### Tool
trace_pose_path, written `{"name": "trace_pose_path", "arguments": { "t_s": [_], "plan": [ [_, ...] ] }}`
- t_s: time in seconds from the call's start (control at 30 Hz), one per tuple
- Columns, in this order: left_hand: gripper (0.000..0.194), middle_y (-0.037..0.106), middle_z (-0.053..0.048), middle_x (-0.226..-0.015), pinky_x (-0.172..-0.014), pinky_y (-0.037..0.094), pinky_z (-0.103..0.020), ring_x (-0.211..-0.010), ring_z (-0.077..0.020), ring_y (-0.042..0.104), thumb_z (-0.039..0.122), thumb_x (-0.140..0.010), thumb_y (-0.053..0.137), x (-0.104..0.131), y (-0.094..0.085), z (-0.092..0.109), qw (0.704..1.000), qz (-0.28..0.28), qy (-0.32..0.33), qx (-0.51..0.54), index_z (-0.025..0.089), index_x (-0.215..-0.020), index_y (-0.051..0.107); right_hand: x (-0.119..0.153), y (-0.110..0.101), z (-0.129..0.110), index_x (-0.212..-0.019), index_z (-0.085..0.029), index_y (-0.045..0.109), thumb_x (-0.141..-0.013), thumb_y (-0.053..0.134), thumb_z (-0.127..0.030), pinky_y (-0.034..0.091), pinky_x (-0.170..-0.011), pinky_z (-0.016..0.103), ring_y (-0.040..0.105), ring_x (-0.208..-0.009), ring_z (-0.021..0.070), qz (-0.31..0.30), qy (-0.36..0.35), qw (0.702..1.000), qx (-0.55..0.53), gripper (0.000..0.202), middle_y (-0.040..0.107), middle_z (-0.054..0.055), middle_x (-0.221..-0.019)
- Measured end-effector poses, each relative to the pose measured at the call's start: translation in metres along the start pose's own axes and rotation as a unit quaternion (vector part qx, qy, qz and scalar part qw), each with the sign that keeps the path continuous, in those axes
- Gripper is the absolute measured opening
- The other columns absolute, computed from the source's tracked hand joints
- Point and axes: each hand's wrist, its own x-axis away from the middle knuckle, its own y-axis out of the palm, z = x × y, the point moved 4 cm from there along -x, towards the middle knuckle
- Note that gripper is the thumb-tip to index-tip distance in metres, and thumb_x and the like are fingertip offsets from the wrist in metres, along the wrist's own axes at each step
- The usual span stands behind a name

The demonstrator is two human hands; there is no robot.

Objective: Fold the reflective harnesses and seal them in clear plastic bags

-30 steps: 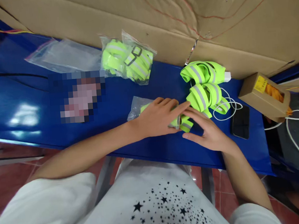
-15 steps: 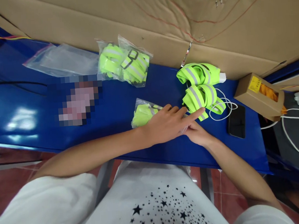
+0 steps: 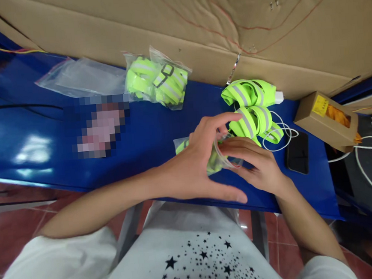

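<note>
A clear zip bag with a neon yellow-green reflective strap inside lies low over the blue table, its mouth facing right and gaping. My left hand is over and around the bag, thumb spread wide and fingers stretched out, apart from each other. At the bag's mouth, my right hand has its bent fingers on the rim; whether some fingertips reach inside is hard to see. Just beyond the hands lie loose reflective straps, coiled, in yellow-green with grey stripes. My left hand hides much of the bag.
Filled bags of straps rest against the back panel, beside flat clear bags. A blurred-out item lies on the left of the blue table. At right are a white cable, a black phone and a cardboard box.
My left hand has turned and spread its thumb away from the fingers. The right hand has come up into fuller view at the bag, whose mouth now shows open.
</note>
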Motion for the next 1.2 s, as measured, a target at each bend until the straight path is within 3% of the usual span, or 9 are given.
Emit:
{"name": "trace_pose_path", "arguments": {
  "t_s": [0.1, 0.17, 0.27, 0.4, 0.57, 0.7, 0.97, 1.07, 1.2],
  "plan": [
    [0.096, 0.052, -0.015, -0.145, -0.111, 0.051, -0.041, -0.137, -0.0306, 0.053, 0.048, -0.072, 0.092, -0.003, -0.016, 0.003, 0.991, -0.117, 0.064, -0.004, 0.026, -0.152, 0.044, -0.004, -0.012, -0.006, -0.119, -0.031, 0.073, -0.097, 0.063, -0.008, 0.058, -0.106, 0.043, 0.072, -0.117, 0.0202, -0.020, -0.005, 0.997, -0.070, 0.034, 0.078, 0.002, -0.115],
    [0.061, 0.054, -0.013, -0.148, -0.110, 0.051, -0.042, -0.141, -0.0305, 0.051, 0.039, -0.075, 0.091, -0.009, -0.025, -0.009, 0.985, -0.147, 0.087, -0.003, 0.029, -0.130, 0.065, -0.007, -0.019, -0.012, -0.115, -0.030, 0.073, -0.097, 0.060, -0.007, 0.054, -0.112, 0.047, 0.071, -0.120, 0.0205, -0.041, -0.005, 0.997, -0.072, 0.032, 0.080, 0.001, -0.112],
    [0.021, 0.068, -0.011, -0.131, -0.102, 0.055, -0.038, -0.124, -0.0255, 0.065, 0.034, -0.082, 0.085, -0.016, -0.027, -0.033, 0.979, -0.174, 0.070, 0.080, 0.022, -0.094, 0.073, -0.012, -0.025, -0.020, -0.112, -0.029, 0.072, -0.096, 0.063, -0.013, 0.036, -0.124, 0.056, 0.067, -0.128, 0.0236, -0.079, 0.004, 0.997, -0.005, 0.025, 0.080, 0.000, -0.111],
    [0.031, 0.075, -0.010, -0.108, -0.091, 0.057, -0.034, -0.102, -0.0232, 0.072, 0.039, -0.076, 0.089, -0.013, -0.025, -0.051, 0.974, -0.138, 0.005, 0.180, 0.018, -0.088, 0.070, -0.013, -0.022, -0.026, -0.100, -0.030, 0.070, -0.091, 0.077, -0.034, 0.032, -0.123, 0.054, 0.069, -0.119, 0.0256, -0.086, -0.003, 0.995, 0.046, 0.012, 0.079, -0.002, -0.097],
    [0.032, 0.075, -0.013, -0.105, -0.087, 0.058, -0.036, -0.100, -0.0238, 0.072, 0.046, -0.085, 0.082, -0.004, -0.032, -0.055, 0.942, -0.119, -0.050, 0.311, 0.018, -0.089, 0.068, -0.008, -0.020, -0.016, -0.096, -0.027, 0.067, -0.095, 0.072, -0.023, 0.045, -0.105, 0.050, 0.070, -0.105, 0.0241, 0.000, -0.008, 0.998, 0.059, 0.007, 0.073, 0.001, -0.094],
    [0.022, 0.074, -0.010, -0.101, -0.087, 0.058, -0.035, -0.098, -0.0217, 0.072, 0.035, -0.090, 0.078, -0.002, -0.035, -0.059, 0.942, -0.075, -0.060, 0.321, 0.018, -0.088, 0.064, -0.003, -0.023, -0.004, -0.099, -0.028, 0.067, -0.094, 0.071, -0.024, 0.054, -0.089, 0.046, 0.066, -0.099, 0.0247, 0.054, 0.051, 0.997, 0.016, 0.008, 0.066, 0.005, -0.098],
    [0.062, 0.073, -0.013, -0.123, -0.095, 0.059, -0.044, -0.119, -0.0295, 0.072, 0.049, -0.096, 0.066, 0.001, 0.008, -0.072, 0.901, -0.015, -0.121, 0.416, 0.029, -0.146, 0.035, 0.000, -0.025, 0.005, -0.103, -0.031, 0.073, -0.088, 0.079, -0.022, 0.056, -0.069, 0.037, 0.062, -0.083, 0.0200, 0.147, 0.091, 0.984, -0.038, 0.019, 0.064, 0.004, -0.091],
    [0.066, 0.074, -0.016, -0.126, -0.093, 0.060, -0.041, -0.116, -0.0300, 0.073, 0.052, -0.090, 0.075, 0.002, 0.021, -0.078, 0.875, -0.019, -0.209, 0.437, 0.021, -0.144, 0.052, 0.000, -0.024, 0.010, -0.098, -0.031, 0.074, -0.084, 0.084, -0.024, 0.055, -0.067, 0.035, 0.062, -0.082, 0.0194, 0.168, 0.101, 0.980, -0.024, 0.019, 0.064, 0.003, -0.091],
    [0.040, 0.081, -0.011, -0.104, -0.086, 0.061, -0.034, -0.101, -0.0250, 0.076, 0.052, -0.091, 0.075, 0.004, 0.025, -0.081, 0.862, -0.018, -0.259, 0.436, 0.016, -0.108, 0.079, 0.001, -0.022, 0.019, -0.099, -0.028, 0.073, -0.085, 0.082, -0.022, 0.054, -0.064, 0.031, 0.062, -0.076, 0.0159, 0.159, 0.146, 0.974, -0.073, 0.018, 0.064, 0.001, -0.086]
  ]
}}
